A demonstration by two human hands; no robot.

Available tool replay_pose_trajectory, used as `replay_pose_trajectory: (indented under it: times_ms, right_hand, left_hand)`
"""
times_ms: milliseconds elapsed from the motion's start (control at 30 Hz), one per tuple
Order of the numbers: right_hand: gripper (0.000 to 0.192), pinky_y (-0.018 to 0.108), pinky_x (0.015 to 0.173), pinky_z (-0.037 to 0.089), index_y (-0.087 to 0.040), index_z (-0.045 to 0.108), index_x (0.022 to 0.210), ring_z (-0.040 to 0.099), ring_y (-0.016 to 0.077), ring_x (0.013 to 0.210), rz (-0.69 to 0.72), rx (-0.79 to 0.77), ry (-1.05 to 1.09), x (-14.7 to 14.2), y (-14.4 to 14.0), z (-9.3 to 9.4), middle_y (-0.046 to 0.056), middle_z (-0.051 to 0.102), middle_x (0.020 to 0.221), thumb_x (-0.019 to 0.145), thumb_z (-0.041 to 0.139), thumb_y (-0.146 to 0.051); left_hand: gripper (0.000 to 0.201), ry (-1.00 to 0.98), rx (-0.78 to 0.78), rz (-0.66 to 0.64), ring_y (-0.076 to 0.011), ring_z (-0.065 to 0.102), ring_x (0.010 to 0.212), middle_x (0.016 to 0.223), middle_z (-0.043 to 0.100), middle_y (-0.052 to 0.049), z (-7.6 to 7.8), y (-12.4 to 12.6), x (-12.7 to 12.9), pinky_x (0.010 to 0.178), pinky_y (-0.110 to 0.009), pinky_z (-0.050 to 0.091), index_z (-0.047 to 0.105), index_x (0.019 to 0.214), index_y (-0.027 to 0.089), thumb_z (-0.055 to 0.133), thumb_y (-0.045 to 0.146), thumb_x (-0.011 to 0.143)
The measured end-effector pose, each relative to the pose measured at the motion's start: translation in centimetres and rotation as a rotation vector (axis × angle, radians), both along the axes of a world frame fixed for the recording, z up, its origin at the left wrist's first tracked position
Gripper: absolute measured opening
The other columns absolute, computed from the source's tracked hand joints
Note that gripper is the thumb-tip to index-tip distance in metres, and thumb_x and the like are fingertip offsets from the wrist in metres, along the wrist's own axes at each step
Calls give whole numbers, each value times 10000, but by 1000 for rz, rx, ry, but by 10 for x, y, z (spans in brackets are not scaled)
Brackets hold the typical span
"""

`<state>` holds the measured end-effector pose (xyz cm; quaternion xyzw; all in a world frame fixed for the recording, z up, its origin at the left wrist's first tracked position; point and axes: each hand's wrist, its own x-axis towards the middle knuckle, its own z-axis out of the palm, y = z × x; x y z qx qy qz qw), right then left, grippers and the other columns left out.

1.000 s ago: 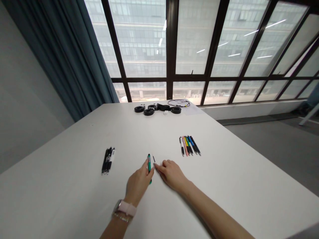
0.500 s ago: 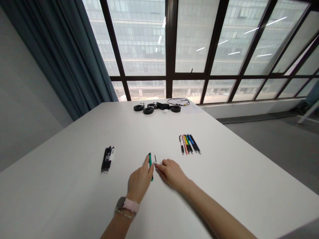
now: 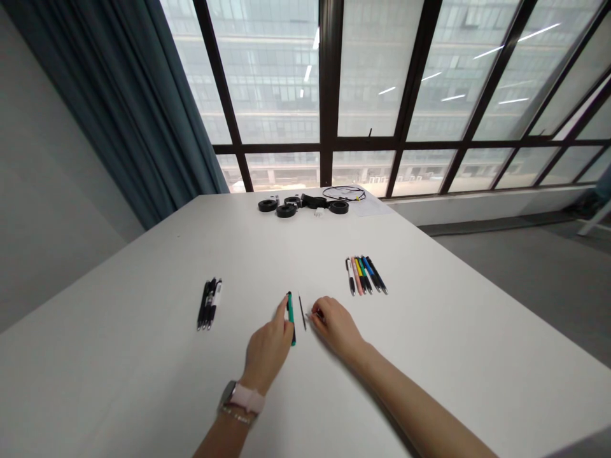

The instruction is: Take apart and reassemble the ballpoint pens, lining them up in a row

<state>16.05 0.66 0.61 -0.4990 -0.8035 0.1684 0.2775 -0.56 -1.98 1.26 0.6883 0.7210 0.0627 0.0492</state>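
Observation:
My left hand (image 3: 268, 348) rests on the table with its index finger and thumb against a green pen (image 3: 291, 312). The pen has dark ends and points away from me. Just to its right, apart from it, lies a thin dark ink refill (image 3: 302, 312) with a pale far end. My right hand (image 3: 335, 324) is beside the refill, its fingers curled and pinched together. Something small and pale shows at those fingertips, too small to name.
On the white table (image 3: 143, 375), several black and white pens (image 3: 209, 304) lie at the left. A row of coloured pens (image 3: 365, 275) lies at the right. Black tape rolls (image 3: 286, 210) and a coiled black cable (image 3: 344, 193) are at the far end, before the windows.
My right hand has drawn back slightly to the right, off the refill, which now shows along its length. The left hand stays at the green pen.

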Motion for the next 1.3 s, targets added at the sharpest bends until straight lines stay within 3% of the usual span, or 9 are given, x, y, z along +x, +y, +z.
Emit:
replay_pose_trajectory:
  times_ms: [433, 633, 833, 1067, 1300]
  right_hand:
    - [184, 269, 774, 412, -159, 595, 1008, 545, 168, 855, 16, -42, 69, -4, -1, -4, 60, 606, 925, 870, 475, -135]
    - [169, 268, 750, 408, -168, 583, 962, 541, 174, 844, 26, -41, 18, -4, -2, -3, 56, 606, 906, 831, 500, -100]
    - [118, 257, 727, 395, -173, 567, 868, 526, 164, 817, 25, -49, 19, -6, -2, -3, 43, 585, 858, 826, 492, -91]
    - [89, 263, 735, 391, -167, 565, 885, 521, 165, 814, 37, -23, 33, -6, -3, -4, 45, 581, 861, 870, 479, -149]
    - [100, 260, 726, 396, -166, 567, 900, 520, 163, 800, 53, -20, 16, -6, -2, -1, 44, 579, 860, 878, 472, -140]
  left_hand:
    - [516, -77, 28, 18, -157, 658, 663, 765, 691, -19, -5, -2, -2, 544, -235, 368, 303, 1414, 201, 340, 403, 941]
    - [623, -31, 53, -16, -169, 651, 616, 716, 679, -18, -7, -3, 1, 518, -242, 359, 303, 1419, 206, 411, 522, 892]
    - [592, 4, 44, -39, -167, 656, 645, 770, 695, -49, -5, -3, 1, 545, -239, 377, 311, 1419, 197, 408, 471, 903]
    - [530, -37, 5, -2, -164, 658, 658, 770, 697, -35, -1, -1, 2, 553, -236, 379, 327, 1407, 213, 397, 401, 916]
    - [522, -26, 53, 16, -172, 654, 627, 721, 691, -35, -6, 0, 2, 514, -242, 345, 357, 1385, 206, 323, 470, 936]
